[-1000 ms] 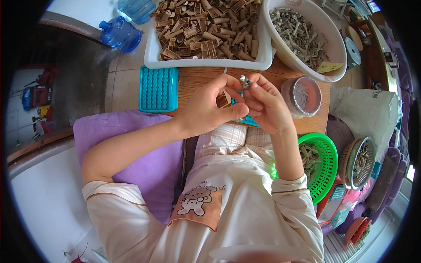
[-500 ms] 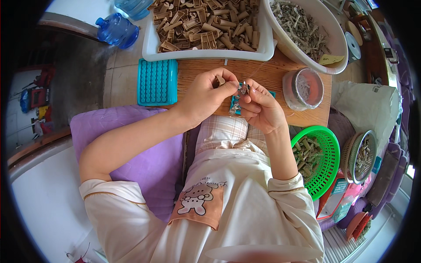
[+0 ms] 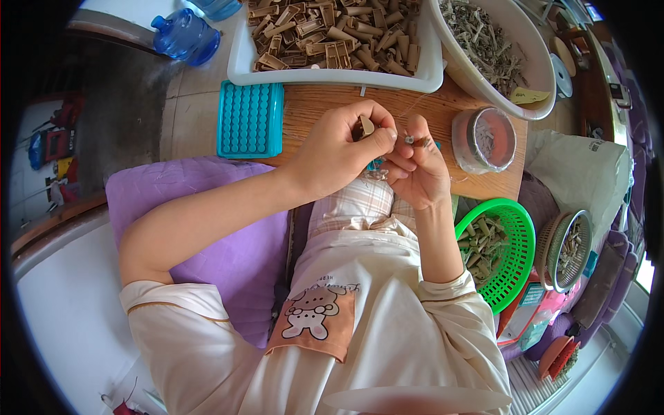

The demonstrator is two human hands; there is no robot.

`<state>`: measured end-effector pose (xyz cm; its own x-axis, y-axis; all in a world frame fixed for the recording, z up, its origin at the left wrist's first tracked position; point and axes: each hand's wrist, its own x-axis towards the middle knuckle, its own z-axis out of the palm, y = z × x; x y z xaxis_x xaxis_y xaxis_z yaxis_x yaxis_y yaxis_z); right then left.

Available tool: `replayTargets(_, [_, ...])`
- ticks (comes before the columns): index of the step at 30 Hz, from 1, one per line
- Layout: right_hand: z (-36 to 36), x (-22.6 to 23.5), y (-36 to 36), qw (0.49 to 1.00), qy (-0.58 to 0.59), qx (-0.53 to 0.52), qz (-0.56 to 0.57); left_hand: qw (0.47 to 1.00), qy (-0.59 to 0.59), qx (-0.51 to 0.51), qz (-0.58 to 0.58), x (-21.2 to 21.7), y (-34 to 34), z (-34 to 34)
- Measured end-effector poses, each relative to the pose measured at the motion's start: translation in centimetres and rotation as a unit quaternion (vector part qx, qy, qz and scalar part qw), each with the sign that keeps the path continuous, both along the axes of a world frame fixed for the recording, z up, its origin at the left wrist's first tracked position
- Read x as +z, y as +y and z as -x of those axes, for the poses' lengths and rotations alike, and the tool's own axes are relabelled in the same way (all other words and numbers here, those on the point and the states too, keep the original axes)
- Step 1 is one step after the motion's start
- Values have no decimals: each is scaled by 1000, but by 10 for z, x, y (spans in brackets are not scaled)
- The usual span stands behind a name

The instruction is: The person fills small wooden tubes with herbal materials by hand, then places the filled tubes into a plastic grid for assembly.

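My left hand (image 3: 339, 146) is closed around a tan plastic casing (image 3: 366, 126), which pokes out above the curled fingers. Close beside it, my right hand (image 3: 427, 173) has its palm turned up, with a small metal and brown part (image 3: 418, 141) held at the fingers. The fingertips of both hands almost meet over the front of the wooden table. Partly hidden beneath them is a small teal tray (image 3: 375, 164), with clear plastic by it.
A white bin (image 3: 332, 77) of tan casings stands at the back, beside a round tub (image 3: 443, 48) of small parts. A teal pitted tray (image 3: 250, 124) lies left. To the right are a lined round container (image 3: 460, 142) and a green basket (image 3: 529, 242).
Both hands have shifted slightly right. My right hand has turned its palm upward and its fingers have loosened, showing the small part. The tan casing stays in my left hand.
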<state>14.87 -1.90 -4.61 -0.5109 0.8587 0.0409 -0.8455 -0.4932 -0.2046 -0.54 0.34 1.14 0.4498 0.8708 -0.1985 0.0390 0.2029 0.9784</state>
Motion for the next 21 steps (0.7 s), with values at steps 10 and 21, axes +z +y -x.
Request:
replayTargets(10, [-4,1,-3,950,-207,-88,-218,999,12,-38,18,4,-2,2])
replayTargets(21, [-22,26,-11,812,-443,-186,-332,997,1,-72,15,-1,-4,2])
